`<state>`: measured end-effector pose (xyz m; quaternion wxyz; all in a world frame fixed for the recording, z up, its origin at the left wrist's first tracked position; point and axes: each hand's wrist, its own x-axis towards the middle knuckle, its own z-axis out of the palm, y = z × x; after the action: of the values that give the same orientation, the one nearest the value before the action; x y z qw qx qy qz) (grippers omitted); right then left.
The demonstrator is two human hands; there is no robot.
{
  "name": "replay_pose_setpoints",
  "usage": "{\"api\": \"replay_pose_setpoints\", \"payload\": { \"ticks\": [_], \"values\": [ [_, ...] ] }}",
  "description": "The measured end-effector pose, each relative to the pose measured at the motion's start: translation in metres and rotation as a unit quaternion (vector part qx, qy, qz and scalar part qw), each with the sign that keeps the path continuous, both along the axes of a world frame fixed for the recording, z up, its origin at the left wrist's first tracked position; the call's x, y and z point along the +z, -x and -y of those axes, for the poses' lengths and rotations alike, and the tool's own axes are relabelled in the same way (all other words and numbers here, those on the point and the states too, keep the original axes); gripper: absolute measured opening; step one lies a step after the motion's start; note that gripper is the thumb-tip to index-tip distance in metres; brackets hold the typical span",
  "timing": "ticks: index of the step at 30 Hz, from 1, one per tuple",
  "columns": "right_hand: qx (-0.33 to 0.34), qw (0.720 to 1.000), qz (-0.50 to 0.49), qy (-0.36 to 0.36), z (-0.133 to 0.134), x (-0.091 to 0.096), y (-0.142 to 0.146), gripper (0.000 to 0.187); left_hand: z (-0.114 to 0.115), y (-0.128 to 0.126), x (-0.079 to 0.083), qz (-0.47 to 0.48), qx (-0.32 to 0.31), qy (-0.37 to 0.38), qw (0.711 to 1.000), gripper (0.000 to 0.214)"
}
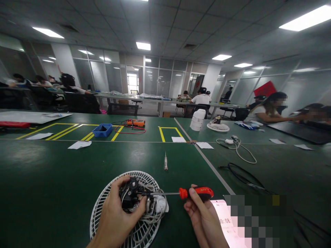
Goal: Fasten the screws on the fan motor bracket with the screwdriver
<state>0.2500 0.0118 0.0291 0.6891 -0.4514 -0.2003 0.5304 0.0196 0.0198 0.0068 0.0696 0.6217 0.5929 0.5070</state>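
My left hand (117, 212) is closed around a small black motor unit (131, 196) with white wires, held over a white round fan grille (103, 206) lying on the green table. My right hand (203, 210) grips the red and black handle of a screwdriver (196, 192). Its metal shaft points left, with the tip at the motor unit. A small clear-handled screwdriver (166, 162) lies on the table a little beyond the grille.
A pink card (227, 220) lies by my right wrist. A black cable (243, 175) and white cable (239, 148) lie to the right. Farther back are a blue tray (102, 130), an orange multimeter (136, 122), a white jug (198, 120), another fan grille (218, 127). People sit at far tables.
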Motion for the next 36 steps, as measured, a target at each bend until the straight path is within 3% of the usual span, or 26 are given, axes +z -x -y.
{"api": "replay_pose_setpoints", "payload": {
  "ticks": [3,14,18,21,36],
  "values": [
    [-0.011,1.000,0.017,-0.005,0.000,-0.001,0.002,0.045,0.001,-0.001,0.002,0.013,-0.004,0.014,1.000,0.064],
    [-0.020,0.997,-0.047,0.053,0.002,-0.006,0.006,0.050,0.002,0.000,0.002,0.012,-0.013,0.024,1.000,0.065],
    [0.030,0.997,-0.068,0.024,0.003,0.001,0.005,0.041,0.002,-0.001,0.003,0.014,-0.014,0.022,1.000,0.065],
    [0.024,0.996,-0.081,0.005,0.003,0.004,0.004,0.037,0.002,-0.001,0.003,0.012,-0.014,0.021,1.000,0.065],
    [-0.008,0.991,-0.130,0.032,-0.002,0.000,0.002,0.048,0.002,-0.002,0.002,0.007,-0.012,0.011,1.000,0.064]
  ]
}}
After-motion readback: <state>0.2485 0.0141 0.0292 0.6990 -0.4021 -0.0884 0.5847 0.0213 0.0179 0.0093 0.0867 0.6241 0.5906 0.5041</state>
